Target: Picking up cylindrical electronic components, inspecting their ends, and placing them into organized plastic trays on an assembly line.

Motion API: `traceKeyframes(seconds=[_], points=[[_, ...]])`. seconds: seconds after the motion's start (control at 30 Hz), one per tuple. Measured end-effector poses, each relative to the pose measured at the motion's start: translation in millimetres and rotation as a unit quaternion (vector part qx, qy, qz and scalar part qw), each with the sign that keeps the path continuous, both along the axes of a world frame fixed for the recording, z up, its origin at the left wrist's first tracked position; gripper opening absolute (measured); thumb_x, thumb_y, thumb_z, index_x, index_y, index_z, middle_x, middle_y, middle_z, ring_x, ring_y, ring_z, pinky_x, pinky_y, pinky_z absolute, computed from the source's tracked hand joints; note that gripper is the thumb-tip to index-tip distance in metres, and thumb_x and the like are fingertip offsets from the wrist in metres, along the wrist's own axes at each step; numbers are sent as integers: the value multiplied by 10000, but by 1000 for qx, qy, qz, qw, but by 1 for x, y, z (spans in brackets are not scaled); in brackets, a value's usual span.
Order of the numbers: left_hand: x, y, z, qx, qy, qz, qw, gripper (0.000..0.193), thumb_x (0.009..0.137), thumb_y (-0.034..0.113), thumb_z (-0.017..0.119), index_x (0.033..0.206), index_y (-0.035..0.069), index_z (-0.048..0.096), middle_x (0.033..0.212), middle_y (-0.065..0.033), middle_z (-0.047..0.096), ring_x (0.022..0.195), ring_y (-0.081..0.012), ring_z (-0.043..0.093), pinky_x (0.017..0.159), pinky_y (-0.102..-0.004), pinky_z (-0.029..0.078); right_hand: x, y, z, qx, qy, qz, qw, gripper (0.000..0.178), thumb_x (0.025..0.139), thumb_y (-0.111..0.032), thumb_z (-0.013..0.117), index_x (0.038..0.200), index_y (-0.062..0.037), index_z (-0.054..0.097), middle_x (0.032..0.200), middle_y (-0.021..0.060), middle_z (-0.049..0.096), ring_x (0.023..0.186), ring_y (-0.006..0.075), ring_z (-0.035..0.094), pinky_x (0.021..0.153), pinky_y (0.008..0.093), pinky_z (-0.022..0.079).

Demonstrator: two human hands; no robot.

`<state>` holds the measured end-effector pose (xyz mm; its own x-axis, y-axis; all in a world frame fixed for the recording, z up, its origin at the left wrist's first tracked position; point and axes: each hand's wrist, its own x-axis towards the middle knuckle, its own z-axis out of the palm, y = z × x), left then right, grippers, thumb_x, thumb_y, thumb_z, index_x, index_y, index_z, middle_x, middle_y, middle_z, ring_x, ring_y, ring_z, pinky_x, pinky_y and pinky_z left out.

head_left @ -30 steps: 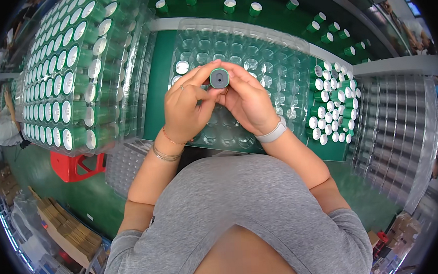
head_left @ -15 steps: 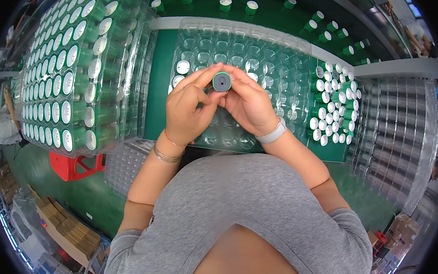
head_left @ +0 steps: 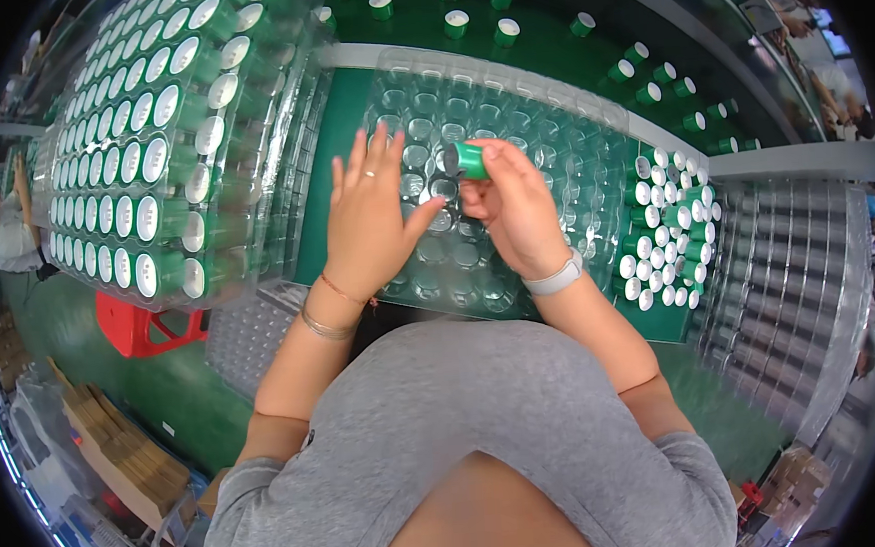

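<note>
Between the thumb and fingers of my right hand [head_left: 522, 208] is a short green cylinder [head_left: 472, 160], lying tilted with its dark grey end toward the left. My left hand [head_left: 369, 213] is stretched out flat, palm down, fingers spread, holding nothing. It hovers over the left part of a clear plastic tray [head_left: 507, 99] with rows of round pockets. Whatever lies in the pockets beneath that hand is hidden. The cylinder is held above the tray's middle, apart from its pockets.
At left rises a tall stack of clear trays [head_left: 221, 166] filled with white-ended green cylinders. Loose cylinders [head_left: 663, 230] crowd the table's right side; several more [head_left: 456, 24] stand on the dark green surface beyond. Clear trays [head_left: 779, 283] lean at right. A red stool [head_left: 135, 327] is at lower left.
My left hand has let go of the cylinder, opened out and moved left. The right hand keeps the cylinder, shifted slightly right and turned so its green side shows.
</note>
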<state>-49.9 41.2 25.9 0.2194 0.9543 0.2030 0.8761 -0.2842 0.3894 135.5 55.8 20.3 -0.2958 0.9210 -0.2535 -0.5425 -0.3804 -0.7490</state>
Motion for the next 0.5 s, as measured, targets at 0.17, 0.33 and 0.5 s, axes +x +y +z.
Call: traceKeyframes(seconds=[0.17, 0.33, 0.5], points=[[-7, -8, -14, -21, 66, -5, 998, 775, 861, 429, 645, 1431, -20, 372, 1526, -213, 315, 1430, -372, 268, 1123, -583, 226, -24, 32, 13, 129, -286, -40, 949, 260, 950, -247, 632, 1063, -15, 597, 824, 8, 629, 698, 92, 544, 590, 244, 436], [-4, -6, -15, -24, 26, -5, 999, 845, 843, 413, 669, 1457, -41, 304, 1533, -229, 291, 1439, -374, 249, 1145, -568, 180, -59, 81, 5, 371, -582, -33, 723, 399, 804, -336, 721, 986, 11, 648, 858, 206, 665, 786, 351, 656, 686, 415, 516], [-1, -12, -7, -13, 1, 26, 1000, 957, 806, 366, 708, 1501, -37, 187, 1564, -239, 213, 1461, -378, 190, 1169, -534, 127, -77, 70, -10, 398, -718, 35, 570, 465, 789, -314, 684, 1152, -30, 615, 1079, 139, 619, 932, 311, 654, 683, 408, 544]])
